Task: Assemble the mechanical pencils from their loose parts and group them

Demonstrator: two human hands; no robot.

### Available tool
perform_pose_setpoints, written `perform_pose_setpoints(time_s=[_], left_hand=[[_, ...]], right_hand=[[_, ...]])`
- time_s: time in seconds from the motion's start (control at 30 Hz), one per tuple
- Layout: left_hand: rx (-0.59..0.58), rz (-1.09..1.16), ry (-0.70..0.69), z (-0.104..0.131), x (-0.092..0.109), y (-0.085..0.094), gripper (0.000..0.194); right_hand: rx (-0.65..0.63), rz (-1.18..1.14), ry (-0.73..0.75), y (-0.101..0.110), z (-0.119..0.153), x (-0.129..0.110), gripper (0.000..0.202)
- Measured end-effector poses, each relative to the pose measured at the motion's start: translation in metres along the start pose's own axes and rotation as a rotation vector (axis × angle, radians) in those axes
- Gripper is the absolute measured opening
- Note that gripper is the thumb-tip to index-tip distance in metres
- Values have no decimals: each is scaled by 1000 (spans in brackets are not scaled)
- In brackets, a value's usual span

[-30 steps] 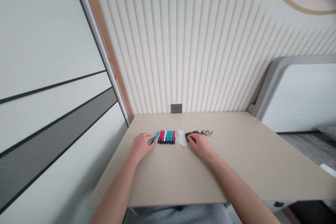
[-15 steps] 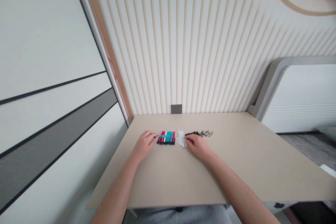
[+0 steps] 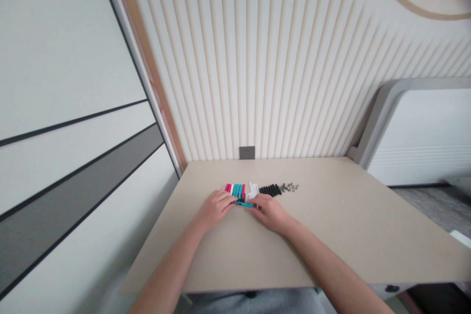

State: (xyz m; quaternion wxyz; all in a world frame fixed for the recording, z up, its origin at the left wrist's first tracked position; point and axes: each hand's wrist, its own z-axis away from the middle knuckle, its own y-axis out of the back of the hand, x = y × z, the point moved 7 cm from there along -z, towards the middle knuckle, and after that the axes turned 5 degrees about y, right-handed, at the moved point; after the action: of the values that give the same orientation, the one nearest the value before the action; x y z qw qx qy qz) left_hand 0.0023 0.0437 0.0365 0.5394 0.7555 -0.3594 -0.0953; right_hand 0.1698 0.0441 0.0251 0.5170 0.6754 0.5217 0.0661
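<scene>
A blue pen barrel [image 3: 243,204] with a dark end lies crosswise between my two hands, low over the near edge of the pen parts. My left hand [image 3: 217,208] is closed on its dark left end. At the blue right end, the fingertips of my right hand [image 3: 270,212] are pinched together; whether a thin part is also between them is hidden. Just beyond my left fingers lies a row of red, white and blue pen barrels [image 3: 235,190], partly covered. Thin white sticks, like pen refills [image 3: 253,189], lie beyond my right fingers.
Right of the white sticks is a row of black cylindrical pieces [image 3: 270,190], then a scatter of small grey pieces [image 3: 290,187]. All rest on a beige table [image 3: 235,250]. A ribbed wall with a dark socket [image 3: 247,152] stands behind; a white cabinet [image 3: 73,181] is at left.
My left hand has brought the blue pen barrel right and nearer to me. My right hand has left the white sticks and come to the barrel's right end, uncovering the black pieces.
</scene>
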Motion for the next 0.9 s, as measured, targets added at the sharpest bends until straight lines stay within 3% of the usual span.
perform_pose_setpoints(time_s=[0.13,0.33,0.9], left_hand=[[71,-3,112,2,-17,6,20],[161,88,232,7,-38,12,20],[82,148,168,4,-31,3,17]], right_hand=[[73,65,-92,4,2,12,23],[3,238,-164,-2,4,19,22],[-50,249,-79,0,0,10,25]])
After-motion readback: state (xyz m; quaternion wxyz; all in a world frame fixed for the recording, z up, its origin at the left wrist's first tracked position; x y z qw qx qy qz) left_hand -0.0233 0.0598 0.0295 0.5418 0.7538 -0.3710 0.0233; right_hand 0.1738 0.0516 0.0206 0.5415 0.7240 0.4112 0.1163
